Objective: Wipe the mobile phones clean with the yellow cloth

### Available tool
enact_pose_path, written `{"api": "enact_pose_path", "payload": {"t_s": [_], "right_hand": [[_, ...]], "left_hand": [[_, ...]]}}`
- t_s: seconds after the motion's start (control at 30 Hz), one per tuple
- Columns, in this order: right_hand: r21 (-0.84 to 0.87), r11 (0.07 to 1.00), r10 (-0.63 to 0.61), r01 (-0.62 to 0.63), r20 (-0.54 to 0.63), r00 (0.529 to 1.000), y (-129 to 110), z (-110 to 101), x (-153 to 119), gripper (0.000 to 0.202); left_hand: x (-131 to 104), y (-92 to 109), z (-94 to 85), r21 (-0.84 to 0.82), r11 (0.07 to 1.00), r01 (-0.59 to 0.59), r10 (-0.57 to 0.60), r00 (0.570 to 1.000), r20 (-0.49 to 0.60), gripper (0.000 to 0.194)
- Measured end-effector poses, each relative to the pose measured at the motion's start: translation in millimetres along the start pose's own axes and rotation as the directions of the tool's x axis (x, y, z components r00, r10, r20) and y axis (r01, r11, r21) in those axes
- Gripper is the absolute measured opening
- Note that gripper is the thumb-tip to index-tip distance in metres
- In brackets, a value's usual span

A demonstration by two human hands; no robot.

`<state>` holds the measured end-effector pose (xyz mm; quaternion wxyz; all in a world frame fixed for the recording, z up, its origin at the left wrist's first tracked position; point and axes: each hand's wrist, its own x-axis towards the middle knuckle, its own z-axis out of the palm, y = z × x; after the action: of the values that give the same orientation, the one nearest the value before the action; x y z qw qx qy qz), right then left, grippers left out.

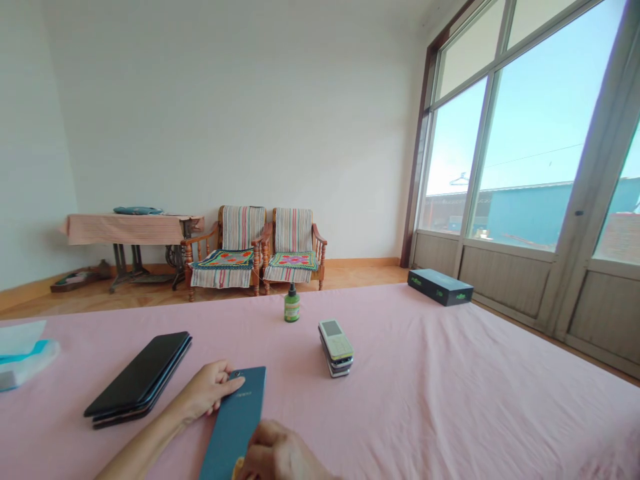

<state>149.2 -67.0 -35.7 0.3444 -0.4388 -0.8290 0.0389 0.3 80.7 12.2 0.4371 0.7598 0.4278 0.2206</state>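
Observation:
A blue phone [239, 413] with lettering on its back lies face down on the pink cloth. My left hand [214, 387] grips its upper left edge, the thumb resting on the back near the camera. Over the lower right part of the phone is my right hand [280, 453], its fingers closed round something yellow [238, 468], of which only a bit shows by the phone's surface. To the left of my left hand lies a stack of black phones [143, 373]. Further right stands a stack of small keypad phones [336, 343], a pale one on top.
A green bottle [292, 307] with a dark top stands near the far edge of the pink cloth [480, 407]. A black box [440, 287] sits at the far right corner, plastic packs [25, 363] at the left. Two wooden armchairs [243, 240] are beyond.

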Motion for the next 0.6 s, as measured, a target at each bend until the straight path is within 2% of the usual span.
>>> {"api": "enact_pose_path", "payload": {"t_s": [0.1, 0.2, 0.27, 0.33, 0.43, 0.6], "right_hand": [[0.058, 0.996, 0.064, -0.062, -0.028, 0.998, -2, -12, -8, 0.015], [0.112, 0.986, 0.133, -0.121, -0.107, 0.985, -9, -18, -12, 0.022], [0.18, 0.964, 0.227, -0.195, -0.18, 0.957, -13, -23, -13, 0.026], [0.262, 0.928, 0.333, -0.266, -0.259, 0.906, -14, -29, -13, 0.027], [0.369, 0.878, 0.411, -0.304, -0.256, 0.875, -9, -34, -12, 0.026], [0.466, 0.822, 0.463, -0.327, -0.214, 0.86, -6, -37, -10, 0.019]], "left_hand": [[-2, 1, 1.7, -0.032, 0.999, -0.036, 0.036, 0.999, -0.009, 0.056], [-6, 1, 1.6, -0.069, 0.996, -0.06, 0.059, 0.998, -0.021, 0.053], [-9, -1, 0.2, -0.096, 0.993, -0.072, 0.069, 0.997, -0.032, 0.05], [-13, -2, -1.8, -0.128, 0.988, -0.082, 0.077, 0.996, -0.044, 0.048], [-17, -5, -4.0, -0.181, 0.978, -0.103, 0.095, 0.994, -0.052, 0.045], [-21, -1, -3.8, -0.277, 0.945, -0.173, 0.164, 0.985, -0.055, 0.041]]}}
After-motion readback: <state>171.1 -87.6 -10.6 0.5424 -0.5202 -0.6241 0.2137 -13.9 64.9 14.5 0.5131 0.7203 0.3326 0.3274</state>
